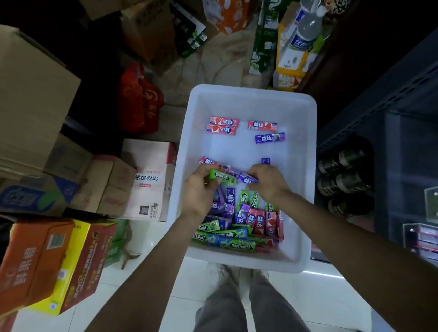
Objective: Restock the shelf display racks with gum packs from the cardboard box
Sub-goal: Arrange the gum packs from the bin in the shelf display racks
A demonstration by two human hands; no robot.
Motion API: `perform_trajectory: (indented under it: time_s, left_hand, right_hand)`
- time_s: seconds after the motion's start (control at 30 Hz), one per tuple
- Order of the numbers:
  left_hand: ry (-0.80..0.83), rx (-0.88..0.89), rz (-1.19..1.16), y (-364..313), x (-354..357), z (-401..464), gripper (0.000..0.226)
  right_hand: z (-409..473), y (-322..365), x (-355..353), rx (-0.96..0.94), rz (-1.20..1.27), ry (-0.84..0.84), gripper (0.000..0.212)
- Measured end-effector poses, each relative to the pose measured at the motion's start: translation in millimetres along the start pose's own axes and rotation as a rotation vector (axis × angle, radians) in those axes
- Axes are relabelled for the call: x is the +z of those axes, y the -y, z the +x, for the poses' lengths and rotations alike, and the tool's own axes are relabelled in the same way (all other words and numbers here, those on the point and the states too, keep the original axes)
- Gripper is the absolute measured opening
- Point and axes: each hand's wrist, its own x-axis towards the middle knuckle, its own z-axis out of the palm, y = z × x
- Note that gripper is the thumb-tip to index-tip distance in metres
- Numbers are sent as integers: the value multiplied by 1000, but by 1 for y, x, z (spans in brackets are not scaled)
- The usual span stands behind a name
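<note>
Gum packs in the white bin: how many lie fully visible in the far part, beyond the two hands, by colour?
Pink packs: 3
Purple pack: 1
Total: 4

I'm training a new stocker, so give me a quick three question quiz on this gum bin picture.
1. True or false: the left hand holds a green gum pack.
2. What colour is the pack in the right hand?
3. Where in the white bin is the gum pile? A) far end B) near end, by the person

Key: 1 true; 2 purple; 3 B
</note>
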Motion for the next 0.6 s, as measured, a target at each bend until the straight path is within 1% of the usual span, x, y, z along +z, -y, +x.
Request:
perform_trajectory:
  time_s: [0.13,0.23,0.27,0.4,0.5,0.6]
  left_hand:
    - [-57,3,-258,-18,-10,-4,24]
    - [-40,-2,-454,-47,-18,-7,22]
    - [-25,2,-483,-58,-19,-9,22]
    - [29,83,-444,-103,-15,-18,27]
    - [92,127,-482,-137,-6,-31,25]
    - [164,189,-500,-165,13,-49,25]
  right_hand:
    - [-22,7,-32,-5,215,-131,22]
    - [-42,14,-55,-24,446,-195,7]
    - [-49,15,-62,-22,514,-208,9]
    - [-79,21,-95,-61,654,-270,21]
    - [-109,20,-120,-109,734,-321,15]
    - [-138,3,-143,-132,819,-372,16]
